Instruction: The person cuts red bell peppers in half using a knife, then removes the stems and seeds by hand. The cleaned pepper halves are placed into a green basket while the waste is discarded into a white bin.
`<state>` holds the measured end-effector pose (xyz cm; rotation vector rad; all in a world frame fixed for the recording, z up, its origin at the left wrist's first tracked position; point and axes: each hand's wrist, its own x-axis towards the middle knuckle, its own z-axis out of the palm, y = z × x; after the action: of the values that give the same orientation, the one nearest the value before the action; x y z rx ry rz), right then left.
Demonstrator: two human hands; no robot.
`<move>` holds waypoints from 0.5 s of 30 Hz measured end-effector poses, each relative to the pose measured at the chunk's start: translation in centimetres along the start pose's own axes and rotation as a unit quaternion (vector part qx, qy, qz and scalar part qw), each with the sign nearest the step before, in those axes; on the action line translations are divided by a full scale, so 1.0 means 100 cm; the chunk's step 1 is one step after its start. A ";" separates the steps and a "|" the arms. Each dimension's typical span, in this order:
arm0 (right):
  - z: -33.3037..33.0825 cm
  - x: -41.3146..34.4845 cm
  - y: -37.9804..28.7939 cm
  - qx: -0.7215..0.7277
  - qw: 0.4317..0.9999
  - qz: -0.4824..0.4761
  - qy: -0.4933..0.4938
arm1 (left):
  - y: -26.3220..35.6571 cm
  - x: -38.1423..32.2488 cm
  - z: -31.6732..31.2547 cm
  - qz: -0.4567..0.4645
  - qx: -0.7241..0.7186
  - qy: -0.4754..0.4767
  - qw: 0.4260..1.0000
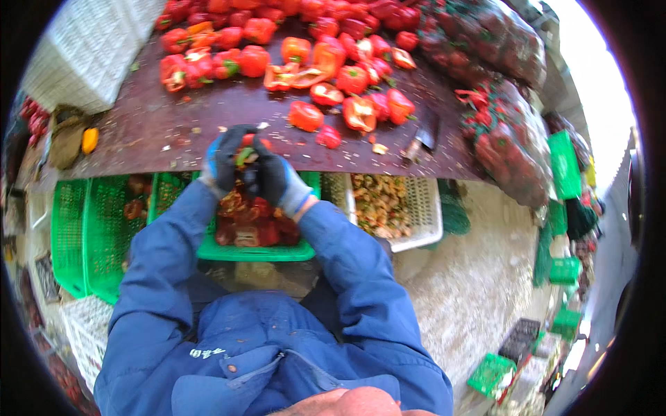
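Observation:
My left hand (225,158) and my right hand (274,177), both in dark-palmed work gloves, meet at the table's front edge. Between them they hold a red bell pepper (246,154), its green stem part showing; the fingers hide most of it. Right below stands a green plastic crate (256,253) with dark red pepper pieces (257,229) in it. Across the brown tabletop (208,114) lie many red bell peppers (254,61), some whole and some cut open, such as a halved pepper (359,113). A knife (424,134) rests on the table to the right.
Right of the green crate, a white basket (426,208) holds pepper cores and scraps (382,205). More green crates (106,239) stand at left. Filled mesh bags (512,140) lean at the table's right end. A white crate (88,52) and a yellow pepper (90,140) are at left.

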<state>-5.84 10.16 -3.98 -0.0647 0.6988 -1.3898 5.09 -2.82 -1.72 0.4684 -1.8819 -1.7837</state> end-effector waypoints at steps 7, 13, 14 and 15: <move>0.024 -0.047 -0.015 -0.227 0.965 -0.129 -0.031 | 0.042 -0.004 -0.005 -0.109 -0.138 -0.162 0.971; 0.032 -0.066 -0.025 -0.327 0.934 -0.134 0.043 | 0.035 -0.009 0.010 -0.127 -0.055 -0.128 0.982; 0.032 -0.065 -0.025 -0.325 0.935 -0.121 0.072 | 0.030 -0.009 0.014 -0.117 -0.061 -0.114 0.985; 0.032 -0.064 -0.024 -0.336 0.929 -0.134 0.081 | 0.026 -0.009 0.016 -0.098 -0.040 -0.111 0.988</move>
<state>-6.52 14.38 2.26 -0.6130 1.3229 -1.3641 5.13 -0.75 0.73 0.4542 -1.9581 -2.1088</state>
